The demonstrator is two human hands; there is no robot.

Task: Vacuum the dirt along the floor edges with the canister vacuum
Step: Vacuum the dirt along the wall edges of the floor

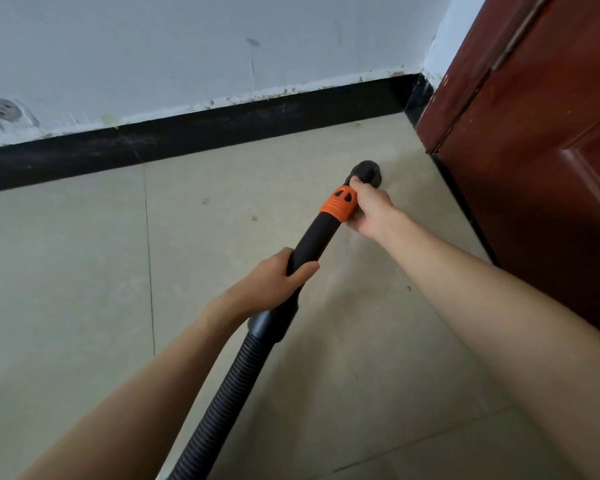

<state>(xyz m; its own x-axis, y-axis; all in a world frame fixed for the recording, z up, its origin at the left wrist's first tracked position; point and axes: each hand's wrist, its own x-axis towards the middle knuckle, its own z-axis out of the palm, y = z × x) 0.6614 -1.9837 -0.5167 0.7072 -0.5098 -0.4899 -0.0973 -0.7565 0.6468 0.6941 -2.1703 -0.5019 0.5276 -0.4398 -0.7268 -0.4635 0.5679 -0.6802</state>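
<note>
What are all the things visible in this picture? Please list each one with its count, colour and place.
vacuum tube: one, black, slanting from centre toward the corner
orange collar: one, orange, on the tube near its far end
nozzle: one, black, on the floor near the door
ribbed hose: one, black, running to the bottom edge
floor tiles: several, beige, with small specks
baseboard: one, black, along the wall
wall: one, white, top
wall socket: one, grey-white, far left
door: one, reddish brown, right
left hand: one, gripping the tube
right hand: one, holding the collar end
</note>
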